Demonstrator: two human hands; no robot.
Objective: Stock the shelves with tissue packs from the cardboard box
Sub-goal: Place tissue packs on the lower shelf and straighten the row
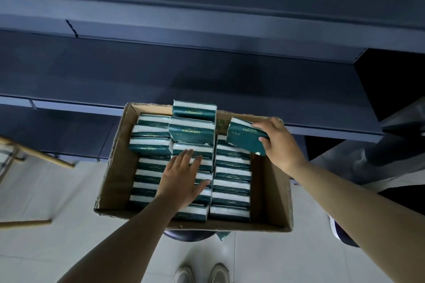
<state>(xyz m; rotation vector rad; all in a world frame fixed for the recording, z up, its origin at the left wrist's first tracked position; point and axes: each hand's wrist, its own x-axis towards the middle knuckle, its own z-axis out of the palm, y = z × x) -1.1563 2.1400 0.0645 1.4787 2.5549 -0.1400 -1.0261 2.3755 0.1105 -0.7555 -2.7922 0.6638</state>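
Observation:
An open cardboard box [273,193] stands below me, filled with several dark green and white tissue packs [231,174] in rows. My right hand [279,142] grips one green tissue pack [243,136] and holds it tilted above the box's far right corner. My left hand [181,175] hovers or rests flat over the middle rows with its fingers straight, holding nothing. Two packs [193,110] are stacked higher at the box's far edge. Dark blue shelves [207,80] run across in front of the box, and the boards in view carry nothing.
The box sits on a dark round stool [190,235] over a pale tiled floor. A wooden frame [36,156] stands at the left. A dark shelf end panel [391,80] rises at the right. My shoes [202,273] show at the bottom.

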